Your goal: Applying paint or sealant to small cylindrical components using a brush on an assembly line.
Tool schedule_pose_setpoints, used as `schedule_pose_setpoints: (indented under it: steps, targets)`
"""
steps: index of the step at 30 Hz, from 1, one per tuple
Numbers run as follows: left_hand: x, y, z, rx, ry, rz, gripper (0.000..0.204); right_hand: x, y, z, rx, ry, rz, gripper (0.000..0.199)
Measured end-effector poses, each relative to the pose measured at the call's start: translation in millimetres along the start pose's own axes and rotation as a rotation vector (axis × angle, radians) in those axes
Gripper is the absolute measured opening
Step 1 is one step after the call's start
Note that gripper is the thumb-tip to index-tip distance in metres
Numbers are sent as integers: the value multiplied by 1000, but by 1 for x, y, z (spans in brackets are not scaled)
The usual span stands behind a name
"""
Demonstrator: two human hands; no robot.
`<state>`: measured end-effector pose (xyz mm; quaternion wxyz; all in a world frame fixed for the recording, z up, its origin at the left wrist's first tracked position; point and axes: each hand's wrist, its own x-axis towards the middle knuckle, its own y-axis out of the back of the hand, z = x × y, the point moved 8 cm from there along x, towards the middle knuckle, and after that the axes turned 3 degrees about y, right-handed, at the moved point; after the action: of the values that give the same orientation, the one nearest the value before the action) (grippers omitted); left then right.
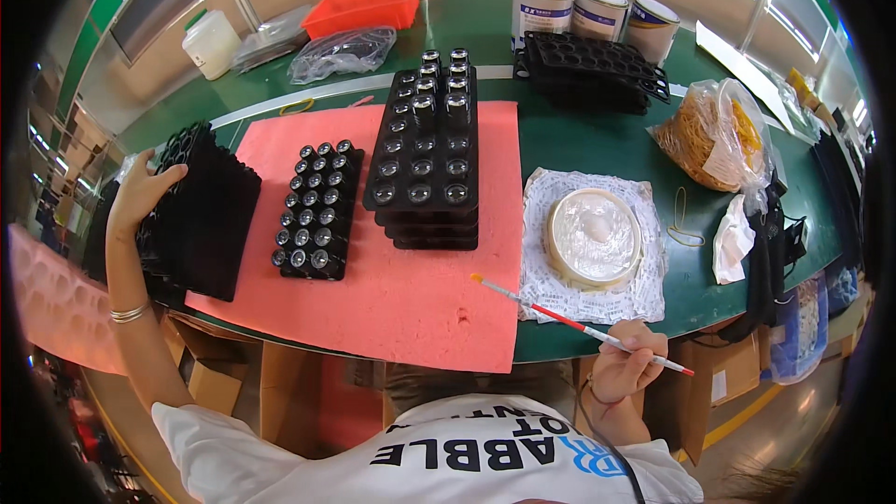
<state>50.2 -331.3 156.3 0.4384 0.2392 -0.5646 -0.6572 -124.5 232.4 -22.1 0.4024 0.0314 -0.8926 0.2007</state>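
- Head view, right hand (627,364): fingers pinch a thin red-and-white brush (560,319) near its rear end, pen-fashion, probably for fine control; its tip points left of the grip, over a pink mat (392,317).
- Head view, left hand (147,191): curled at the upper edge of upright black trays (201,243), perhaps to steady or grasp them; whether it clenches or merely rests, I cannot tell.
- Head view, beyond the right grip: a round dish (594,284) on a white sheet (644,297), which likely shields the green bench (597,145); the dish sits within easy brush reach.
- Head view, between the two grips: a small tray (349,224) and a taller tray stack (429,229), both filled with clear-topped black cylinders; the trays presumably keep these upright and ordered.
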Motion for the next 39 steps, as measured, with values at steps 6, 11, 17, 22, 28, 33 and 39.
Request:
schedule_pose_setpoints:
  steps: [6, 11, 17, 22, 28, 33, 39]
  targets:
    - [-69, 11, 100, -9, -247, 262, 78, -3, 3, 0, 49, 36, 3, 25]
    - [-116, -52, 168, -6, -445, 199, 82, -5, 9, 2, 64, 38, 13, 27]
    - [-86, -121, 142, 119, -190, 52, 93, -5, 1, -1, 83, 29, -53, 27]
    - [-73, -141, 134, 152, -163, -14, 91, -3, -1, -4, 89, 35, -89, 28]
    - [-68, -139, 141, 124, -178, -63, 90, -4, 0, -4, 96, 39, -61, 27]
    - [-69, -135, 148, 124, -185, -151, 88, -5, 2, -2, 82, 29, -48, 28]
    - [-67, -139, 147, 145, -181, -192, 89, -4, 1, -4, 76, 25, -35, 28]
